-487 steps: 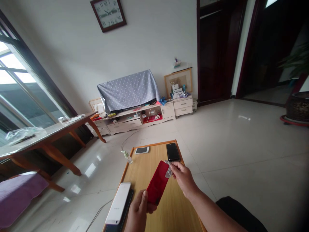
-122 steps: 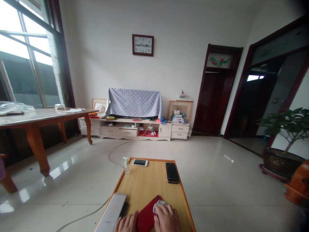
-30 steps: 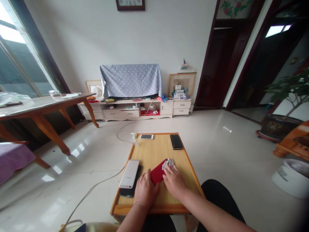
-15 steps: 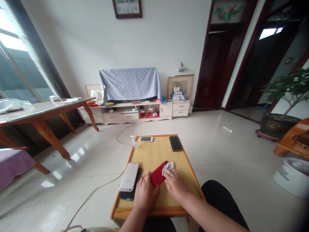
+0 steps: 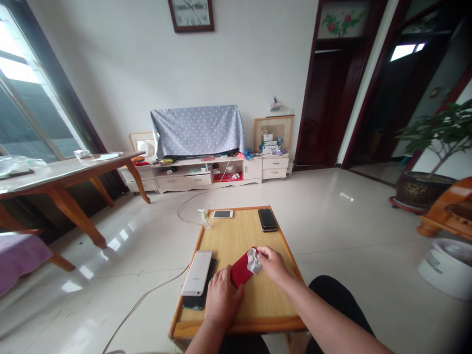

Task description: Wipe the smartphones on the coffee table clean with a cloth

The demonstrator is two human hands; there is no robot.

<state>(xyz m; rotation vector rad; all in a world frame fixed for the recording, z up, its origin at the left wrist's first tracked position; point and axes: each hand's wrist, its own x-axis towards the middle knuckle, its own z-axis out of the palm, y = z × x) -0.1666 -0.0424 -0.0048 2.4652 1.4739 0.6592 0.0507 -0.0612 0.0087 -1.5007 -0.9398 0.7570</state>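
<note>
Left hand (image 5: 223, 299) is pressing down on the lower end of a red phone (image 5: 241, 269), which is lying flat on a low wooden table (image 5: 236, 326), roughly mid-table toward the near edge. Palm and fingers are hiding that end, so whether the hand is actually gripping the edge can't be told. Right hand (image 5: 272, 265) is pinching a crumpled white tissue (image 5: 254, 261) between its fingertips, holding it against the phone's upper corner, and the tissue is covering that corner. Just left of the left hand, a white phone (image 5: 197, 273) is lying on top of a black slab (image 5: 195, 304), mostly hiding it; what the slab is can't be made out. At the far edge, a pump bottle (image 5: 204, 219), a small white phone (image 5: 222, 214) and a black phone (image 5: 267, 220) are sitting apart.
</note>
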